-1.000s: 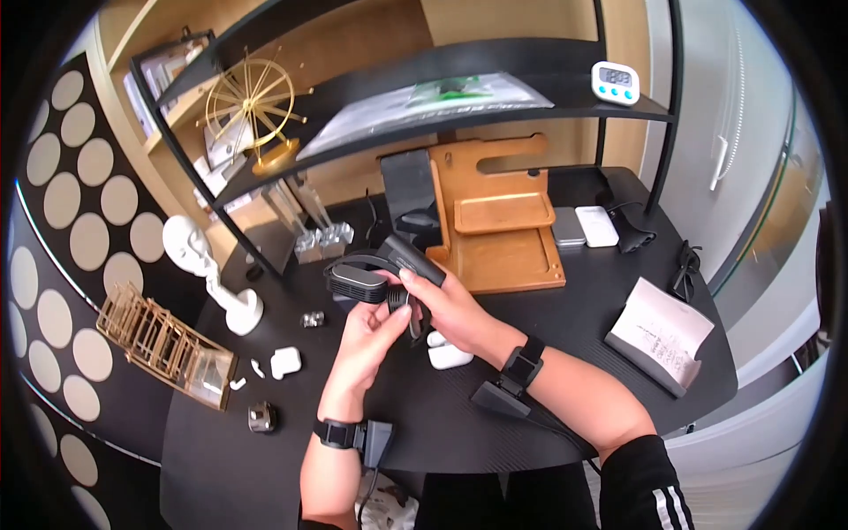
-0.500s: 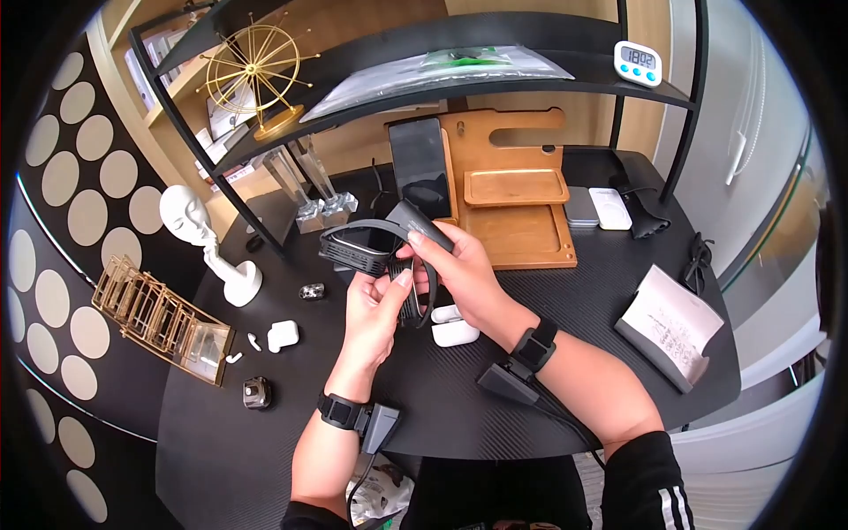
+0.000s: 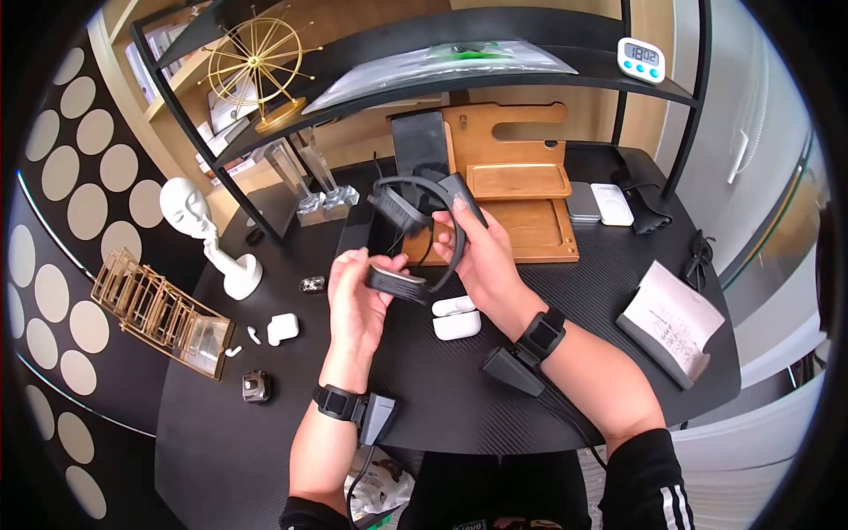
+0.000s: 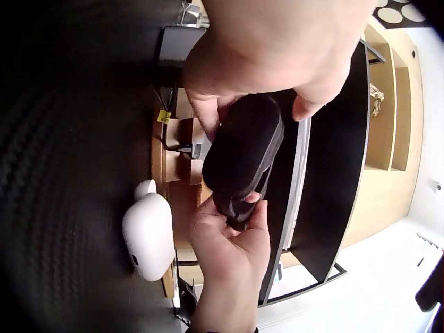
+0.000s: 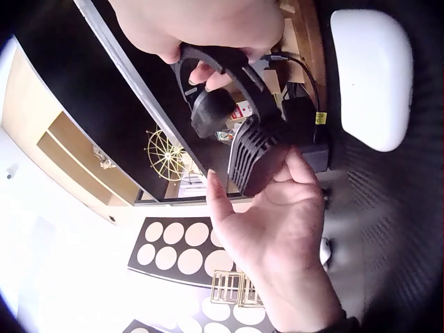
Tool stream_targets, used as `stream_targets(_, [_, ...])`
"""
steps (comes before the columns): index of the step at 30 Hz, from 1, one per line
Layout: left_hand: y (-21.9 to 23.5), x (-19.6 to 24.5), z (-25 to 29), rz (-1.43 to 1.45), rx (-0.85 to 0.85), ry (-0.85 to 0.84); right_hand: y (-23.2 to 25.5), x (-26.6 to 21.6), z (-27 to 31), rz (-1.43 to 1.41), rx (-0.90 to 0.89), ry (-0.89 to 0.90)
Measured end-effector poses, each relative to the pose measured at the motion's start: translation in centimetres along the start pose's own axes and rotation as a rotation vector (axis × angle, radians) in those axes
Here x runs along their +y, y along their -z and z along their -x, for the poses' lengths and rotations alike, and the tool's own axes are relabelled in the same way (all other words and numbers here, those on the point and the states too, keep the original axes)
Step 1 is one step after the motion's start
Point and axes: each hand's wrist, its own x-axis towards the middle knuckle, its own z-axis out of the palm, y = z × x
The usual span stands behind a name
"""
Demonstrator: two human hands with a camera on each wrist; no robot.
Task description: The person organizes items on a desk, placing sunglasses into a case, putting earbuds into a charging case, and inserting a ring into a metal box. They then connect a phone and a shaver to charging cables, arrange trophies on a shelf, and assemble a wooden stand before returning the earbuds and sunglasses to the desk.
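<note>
The black headset (image 3: 397,212) is up in the air over the black table (image 3: 442,397), btwn the two hands, nr the mid. It's a big loop. The bend points R, & the two ends w/ ribbed pads point L. The gap of the loop faces L too. The low pad (image 3: 399,284) lies long-ways, L to R, & dips a bit at its R end. The high pad (image 5: 211,113) sits tipped, apart from the low one.

The R hand (image 3: 486,252) pinches the thick block (image 3: 466,196) at the bend, thumb on one side, fingers bent on the other. Its grip is small & snug. The R arm comes in on a slant, from low R to up L.

The L hand (image 3: 358,309) is half spread, w/ fingers bent round the low pad & touching it. Its thumb sticks up & looks just clear of the pad. The L arm goes almost straight fwd. Each wrist has a black strap & a dark box.

Under the headset, nr the R hand, is a white case (image 3: 456,325) on the table. Behind is a wood stand (image 3: 530,231) w/ a tray. Out L: a small white case (image 3: 283,329), 2 white earbuds (image 3: 253,336) & a white statue (image 3: 240,276). Out R: a paper box (image 3: 671,322). Up on the shelf: a white timer (image 3: 640,60) & a gold wheel (image 3: 253,62).
</note>
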Motion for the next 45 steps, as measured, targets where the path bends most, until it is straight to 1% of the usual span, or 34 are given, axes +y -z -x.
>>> stream_targets(1, [0.2,0.3,-0.1,0.034,0.010,0.107,-0.2,-0.2,0.2,0.009,0.007,-0.020])
stream_targets(3, [0.0,1.0,0.0,-0.054,0.005,0.149,-0.3,-0.5,0.3,0.018,0.012,-0.041])
stream_targets(4, [0.1,1.4,0.0,-0.103,-0.012,0.175,-0.1,-0.6,0.2,0.066,-0.048,-0.023])
stream_targets(5, [0.3,1.2,-0.2,-0.234,-0.013,0.165,-0.1,-0.7,0.2,0.112,-0.106,-0.005])
stream_targets(6, [0.5,0.9,-0.4,-0.365,-0.014,0.156,-0.1,-0.6,0.2,0.110,-0.106,-0.006])
stream_targets(8, [-0.3,0.7,0.0,-0.487,0.009,0.097,-0.4,-0.5,0.4,0.058,-0.179,-0.027])
stream_targets(10, [-0.6,0.2,0.1,-0.530,0.027,0.016,-0.5,-0.3,0.5,0.058,-0.209,-0.044])
stream_targets(11, [-0.8,0.1,0.1,-0.476,0.062,-0.032,-0.6,-0.3,0.6,0.062,-0.237,-0.057])
stream_targets(12, [-0.9,0.4,0.2,-0.473,0.065,-0.033,-0.5,-0.3,0.6,0.065,-0.239,-0.059])
stream_targets(14, [-0.7,1.0,0.3,-0.251,0.082,-0.102,-0.3,-0.5,0.4,0.040,-0.281,-0.100])
stream_targets(16, [-0.3,2.0,0.3,-0.229,0.064,-0.157,0.0,-0.8,0.2,0.033,-0.289,-0.144])
stream_targets(18, [-0.5,2.6,0.6,-0.190,0.023,-0.120,0.1,-0.7,0.1,0.021,-0.300,-0.189])
stream_targets(19, [-0.4,2.7,0.6,-0.189,0.032,-0.126,0.0,-0.6,0.2,0.095,-0.279,-0.182])
stream_targets(21, [-0.4,3.0,0.5,-0.062,0.026,-0.039,-0.3,-0.3,0.3,0.213,-0.244,-0.191])
stream_targets(26, [0.3,3.1,0.0,0.009,0.062,-0.049,0.0,1.2,0.2,0.343,-0.320,-0.235])
stream_targets(28, [1.0,3.0,-0.4,0.101,0.167,-0.072,0.0,2.1,0.4,0.357,-0.381,-0.231])
stream_targets(30, [1.9,3.0,-0.6,0.121,0.282,-0.026,-0.4,2.0,0.9,0.402,-0.409,-0.247])
stream_targets(32, [1.8,3.8,0.0,0.057,0.216,-0.023,-0.4,2.4,1.1,0.419,-0.466,-0.243])
stream_targets(34, [1.1,5.4,0.9,-0.082,0.172,-0.001,-0.7,2.1,1.5,0.561,-0.458,-0.320])
stream_targets(36, [0.3,7.7,1.9,-0.309,0.089,0.033,-1.0,2.2,2.2,0.567,-0.507,-0.373])
stream_targets(37, [0.4,8.8,2.2,-0.430,0.046,0.084,-1.2,2.3,2.6,0.562,-0.501,-0.387])
stream_targets(38, [0.2,9.8,2.8,-0.570,0.046,0.135,-1.5,2.4,3.0,0.629,-0.503,-0.446])
stream_targets(39, [0.4,10.3,3.5,-0.650,0.064,0.171,-1.6,2.6,3.4,0.694,-0.508,-0.502])
stream_targets(40, [0.8,10.8,3.9,-0.731,0.079,0.201,-1.5,2.9,3.6,0.685,-0.509,-0.509])
stream_targets(41, [2.1,11.0,4.2,-0.741,0.052,0.270,-1.3,3.2,3.6,0.728,-0.535,-0.554])
stream_targets(42, [3.0,11.2,4.7,-0.752,0.051,0.271,-1.3,3.2,3.7,0.771,-0.562,-0.593])
stream_targets(43, [3.7,11.4,5.4,-0.774,0.084,0.333,-1.6,3.1,3.8,0.770,-0.565,-0.622])
stream_targets(45, [5.8,11.5,6.1,-0.824,0.122,0.434,-1.6,3.7,4.2,0.715,-0.576,-0.601])
